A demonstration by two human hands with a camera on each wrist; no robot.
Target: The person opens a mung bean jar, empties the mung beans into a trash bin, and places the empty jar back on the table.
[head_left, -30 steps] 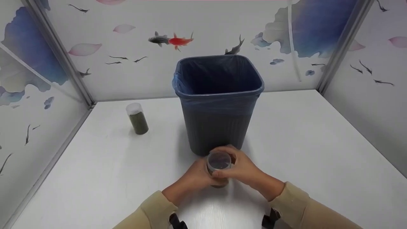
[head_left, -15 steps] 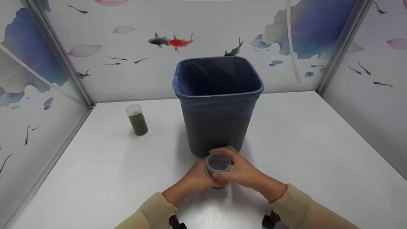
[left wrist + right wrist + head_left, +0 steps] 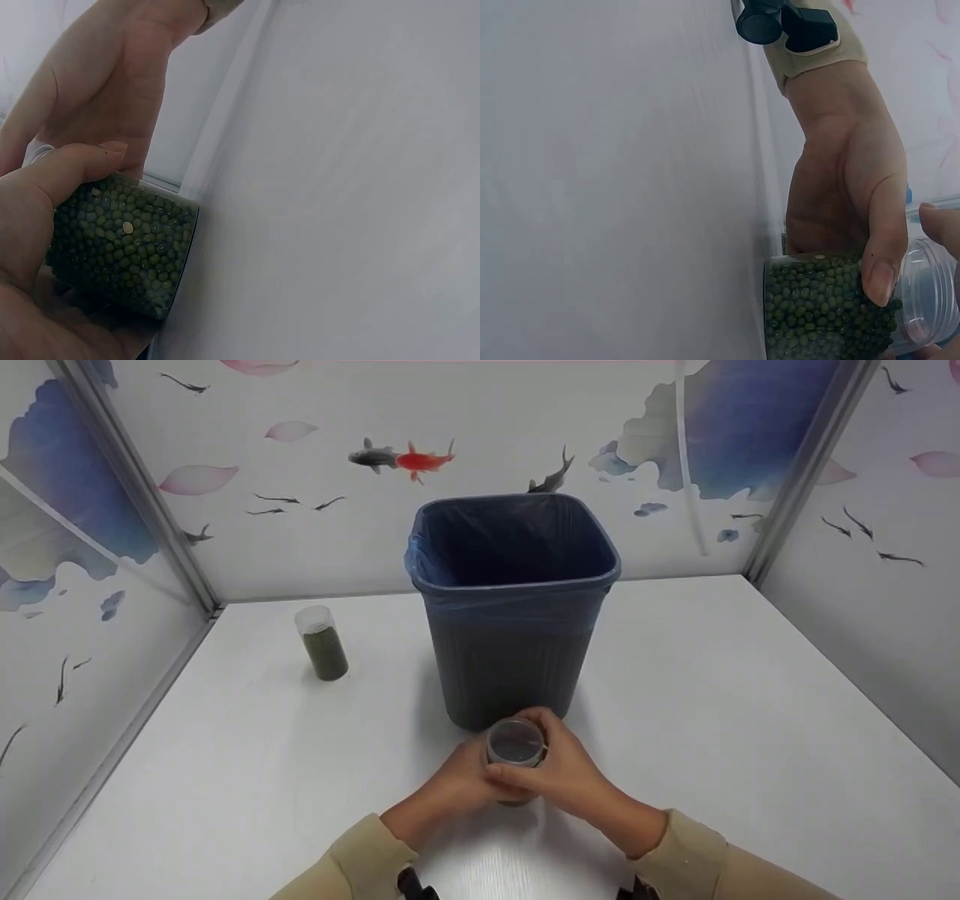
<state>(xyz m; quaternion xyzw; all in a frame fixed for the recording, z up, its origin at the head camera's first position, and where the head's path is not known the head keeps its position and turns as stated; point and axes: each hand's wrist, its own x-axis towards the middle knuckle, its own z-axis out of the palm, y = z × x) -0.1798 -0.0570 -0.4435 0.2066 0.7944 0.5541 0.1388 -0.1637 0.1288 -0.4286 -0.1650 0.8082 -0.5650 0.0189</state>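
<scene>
Jar (image 3: 516, 742) mostly hidden in head view, by left hand (image 3: 466, 771) and right hand (image 3: 568, 765); sleeves (image 3: 366, 856) cropped

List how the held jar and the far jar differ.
The held jar is gripped by the left hand and right hand; the far jar stands untouched. The held jar is in front of the bin; the far jar is farther back, left of the bin in the head view. Both are clear with green contents.
</scene>
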